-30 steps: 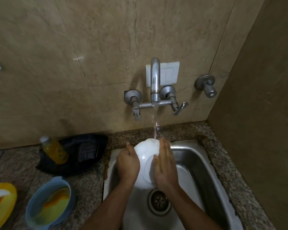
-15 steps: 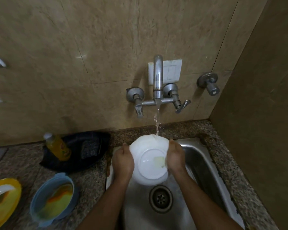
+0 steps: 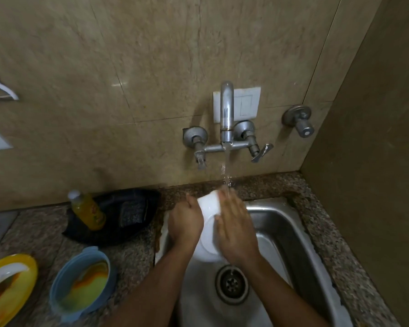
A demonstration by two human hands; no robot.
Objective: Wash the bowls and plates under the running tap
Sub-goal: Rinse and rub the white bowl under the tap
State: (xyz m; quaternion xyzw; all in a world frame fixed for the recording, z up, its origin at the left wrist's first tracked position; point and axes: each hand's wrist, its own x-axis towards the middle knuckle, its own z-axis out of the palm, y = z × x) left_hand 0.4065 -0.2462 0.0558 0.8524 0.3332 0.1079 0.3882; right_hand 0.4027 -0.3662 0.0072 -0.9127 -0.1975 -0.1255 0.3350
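Left hand (image 3: 185,221): I grip the white bowl's (image 3: 209,208) left rim.
Right hand (image 3: 236,228): fingers flat on the bowl.
Bowl: tilted over the sink (image 3: 276,215), under the tap's (image 3: 226,114) stream.

Bowl (image 3: 209,228) between the fingers (image 3: 224,197), over the sink (image 3: 281,223); tap (image 3: 226,114) behind; bottle (image 3: 87,210), container (image 3: 80,279), plate (image 3: 10,284) left on worktop (image 3: 132,256).

Both hands are covering much of the white bowl (image 3: 209,210); the frame edge is cutting off the yellow plate (image 3: 21,270).
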